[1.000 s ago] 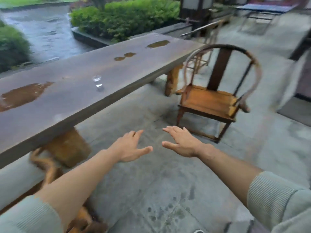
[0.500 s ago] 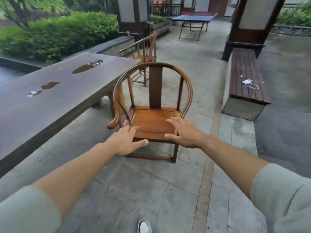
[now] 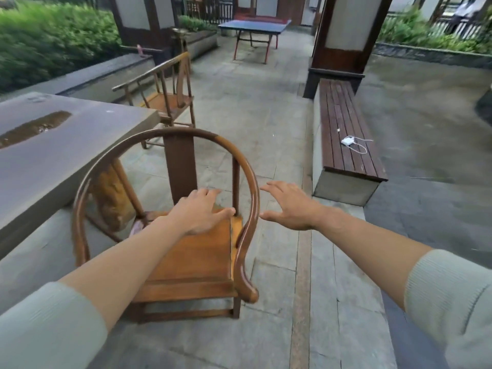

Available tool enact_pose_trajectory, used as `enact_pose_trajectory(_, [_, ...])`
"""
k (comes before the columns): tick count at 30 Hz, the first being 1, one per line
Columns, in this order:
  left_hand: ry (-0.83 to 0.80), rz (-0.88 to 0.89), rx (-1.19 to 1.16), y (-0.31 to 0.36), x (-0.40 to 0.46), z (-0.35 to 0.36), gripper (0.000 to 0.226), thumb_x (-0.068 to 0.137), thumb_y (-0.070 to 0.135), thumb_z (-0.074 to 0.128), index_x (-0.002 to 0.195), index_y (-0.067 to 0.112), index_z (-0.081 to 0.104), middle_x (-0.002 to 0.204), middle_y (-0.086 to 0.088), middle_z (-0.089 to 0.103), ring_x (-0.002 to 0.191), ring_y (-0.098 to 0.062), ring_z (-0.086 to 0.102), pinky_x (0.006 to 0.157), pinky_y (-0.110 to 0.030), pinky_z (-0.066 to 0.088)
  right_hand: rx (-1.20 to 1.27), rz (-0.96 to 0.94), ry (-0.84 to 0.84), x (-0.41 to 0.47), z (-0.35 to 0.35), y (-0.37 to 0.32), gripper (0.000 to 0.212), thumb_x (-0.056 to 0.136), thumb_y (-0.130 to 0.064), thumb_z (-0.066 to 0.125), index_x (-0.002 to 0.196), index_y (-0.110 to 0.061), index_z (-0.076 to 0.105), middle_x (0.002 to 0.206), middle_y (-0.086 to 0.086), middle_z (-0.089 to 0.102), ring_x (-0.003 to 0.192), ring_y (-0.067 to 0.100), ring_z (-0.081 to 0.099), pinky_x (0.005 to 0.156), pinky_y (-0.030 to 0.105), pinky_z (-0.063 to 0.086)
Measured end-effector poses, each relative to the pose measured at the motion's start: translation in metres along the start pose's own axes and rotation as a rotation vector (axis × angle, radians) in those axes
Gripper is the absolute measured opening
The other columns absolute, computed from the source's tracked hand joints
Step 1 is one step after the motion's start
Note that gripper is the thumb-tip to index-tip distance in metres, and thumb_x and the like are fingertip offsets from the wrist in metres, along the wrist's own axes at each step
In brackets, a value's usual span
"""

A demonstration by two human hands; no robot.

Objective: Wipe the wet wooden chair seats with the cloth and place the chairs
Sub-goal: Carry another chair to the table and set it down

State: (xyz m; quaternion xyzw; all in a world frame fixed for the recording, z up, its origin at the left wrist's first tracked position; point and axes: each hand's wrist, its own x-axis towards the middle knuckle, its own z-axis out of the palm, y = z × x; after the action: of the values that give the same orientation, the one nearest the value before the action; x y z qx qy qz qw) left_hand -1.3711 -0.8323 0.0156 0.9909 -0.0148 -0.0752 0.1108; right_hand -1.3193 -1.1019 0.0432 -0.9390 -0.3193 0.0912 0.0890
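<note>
A round-backed wooden chair (image 3: 197,259) stands just in front of me, beside the long table, its orange seat facing me. My left hand (image 3: 199,211) hovers above the back of the seat, fingers spread, holding nothing. Outside the chair's right arm rail, my right hand (image 3: 288,206) is also open and empty. Further back, at the table's end, a second wooden chair (image 3: 170,99) stands. No cloth is visible.
The long grey table (image 3: 53,161) with a puddle fills the left. A slatted wooden bench (image 3: 346,129) with a white charger and cable runs along the right. A blue ping-pong table (image 3: 255,25), pillars and hedges lie beyond on the stone paving.
The view has closed in on the chair, which now sits right below my arms. Both open hands have reached forward, the left over the seat, the right past the arm rail.
</note>
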Motion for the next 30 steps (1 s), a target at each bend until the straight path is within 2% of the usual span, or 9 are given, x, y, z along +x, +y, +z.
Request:
enact_pose_trajectory(2, [-0.003, 0.020, 0.036, 0.012, 0.074, -0.001, 0.100, 0.079, 0.090, 0.022, 0.154, 0.024, 0.026, 0.155, -0.011, 0.038, 0.142, -0.032, 0.036, 0.110, -0.054, 0.037, 0.010, -0.005, 0.001, 0.050, -0.009, 0.054, 0.079, 0.097, -0.061, 0.052, 0.160, -0.024, 0.021, 0.167, 0.004, 0.018, 0.153, 0.024, 0.014, 0.125, 0.046, 0.010])
enact_pose_trajectory(7, [0.014, -0.074, 0.080, 0.028, 0.226, -0.006, 0.109, 0.074, 0.095, 0.013, 0.155, 0.023, 0.025, 0.156, -0.011, 0.037, 0.143, -0.033, 0.035, 0.110, -0.053, 0.034, -0.070, -0.112, -0.012, 0.167, -0.031, 0.166, 0.082, 0.096, -0.062, 0.053, 0.160, -0.024, 0.020, 0.168, 0.005, 0.016, 0.154, 0.026, 0.014, 0.125, 0.050, 0.011])
enact_pose_trajectory(11, [0.042, -0.295, -0.030, 0.027, 0.316, -0.016, 0.097, 0.084, 0.088, 0.024, 0.154, 0.022, 0.030, 0.154, -0.014, 0.039, 0.142, -0.034, 0.036, 0.108, -0.053, 0.037, -0.079, -0.267, -0.083, 0.270, -0.055, 0.224, 0.083, 0.095, -0.064, 0.052, 0.161, -0.024, 0.019, 0.168, 0.005, 0.015, 0.154, 0.025, 0.014, 0.124, 0.050, 0.014])
enact_pose_trajectory(14, [0.057, -0.389, -0.052, 0.010, 0.355, -0.023, 0.090, 0.087, 0.084, 0.026, 0.151, 0.020, 0.034, 0.149, -0.014, 0.043, 0.136, -0.035, 0.043, 0.102, -0.054, 0.042, -0.062, -0.363, -0.113, 0.340, -0.064, 0.244, 0.082, 0.095, -0.062, 0.054, 0.160, -0.024, 0.021, 0.167, 0.007, 0.017, 0.153, 0.026, 0.017, 0.124, 0.049, 0.015])
enact_pose_trajectory(18, [0.124, -0.581, -0.096, -0.033, 0.412, -0.027, 0.074, 0.094, 0.072, 0.033, 0.145, 0.018, 0.041, 0.143, -0.012, 0.048, 0.132, -0.033, 0.047, 0.100, -0.053, 0.044, -0.100, -0.514, -0.141, 0.450, -0.071, 0.258, 0.078, 0.098, -0.056, 0.054, 0.161, -0.022, 0.021, 0.167, 0.008, 0.018, 0.152, 0.027, 0.017, 0.124, 0.045, 0.015])
enact_pose_trajectory(23, [0.229, -0.776, -0.164, -0.077, 0.470, -0.028, 0.063, 0.098, 0.065, 0.035, 0.131, 0.013, 0.049, 0.130, -0.015, 0.052, 0.121, -0.038, 0.051, 0.098, -0.053, 0.047, -0.189, -0.688, -0.232, 0.575, -0.068, 0.249, 0.076, 0.100, -0.045, 0.056, 0.161, -0.020, 0.018, 0.168, 0.008, 0.015, 0.153, 0.028, 0.017, 0.123, 0.047, 0.018])
enact_pose_trajectory(27, [0.289, -0.948, -0.242, -0.093, 0.493, -0.034, 0.063, 0.097, 0.064, 0.038, 0.134, 0.014, 0.048, 0.130, -0.012, 0.050, 0.118, -0.035, 0.053, 0.096, -0.053, 0.049, -0.196, -0.890, -0.275, 0.660, -0.068, 0.202, 0.078, 0.097, -0.037, 0.061, 0.161, -0.021, 0.019, 0.168, 0.008, 0.016, 0.152, 0.028, 0.018, 0.122, 0.041, 0.018])
enact_pose_trajectory(30, [0.337, -1.097, -0.272, -0.098, 0.504, -0.028, 0.051, 0.095, 0.058, 0.050, 0.128, 0.020, 0.046, 0.120, -0.008, 0.052, 0.110, -0.033, 0.058, 0.089, -0.051, 0.053, -0.194, -1.090, -0.303, 0.712, -0.057, 0.161, 0.079, 0.094, -0.032, 0.064, 0.160, -0.021, 0.022, 0.167, 0.008, 0.020, 0.151, 0.028, 0.021, 0.121, 0.038, 0.020])
